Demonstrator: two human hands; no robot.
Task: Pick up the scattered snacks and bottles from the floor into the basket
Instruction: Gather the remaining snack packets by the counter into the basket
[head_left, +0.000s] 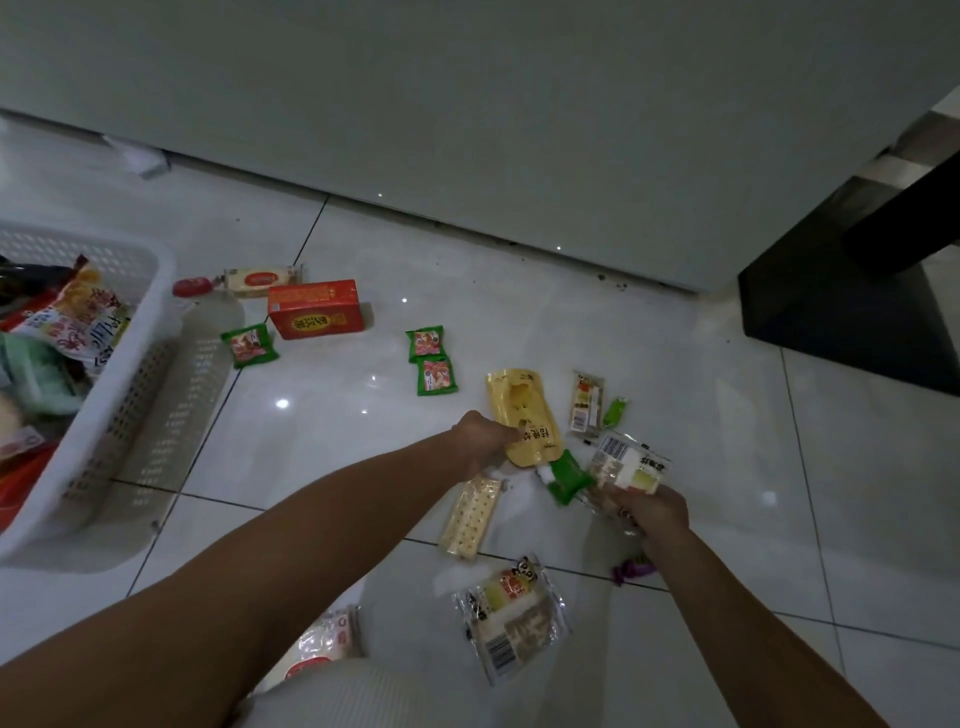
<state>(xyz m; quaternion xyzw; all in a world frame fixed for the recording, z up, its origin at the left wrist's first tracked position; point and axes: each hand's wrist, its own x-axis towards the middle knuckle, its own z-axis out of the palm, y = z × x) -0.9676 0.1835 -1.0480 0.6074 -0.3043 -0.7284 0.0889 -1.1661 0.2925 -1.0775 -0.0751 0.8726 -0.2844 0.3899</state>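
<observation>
The left hand (483, 441) curls round the lower end of a yellow pouch (522, 410). The right hand (655, 512) pinches a clear snack packet (629, 465). Both are low over the floor, well apart from the part-filled basket (156, 291) at its left side. Best to lift both straight up, clear of the small green packet (569, 475) between them, then carry them left and release over the rim.

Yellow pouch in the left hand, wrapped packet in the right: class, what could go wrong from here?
The left hand grips the yellow pouch by one end, so it may slip on the way to the basket. The basket already looks full; more packets could slide out. The cracker packet lying beside that hand could get crushed.
</observation>
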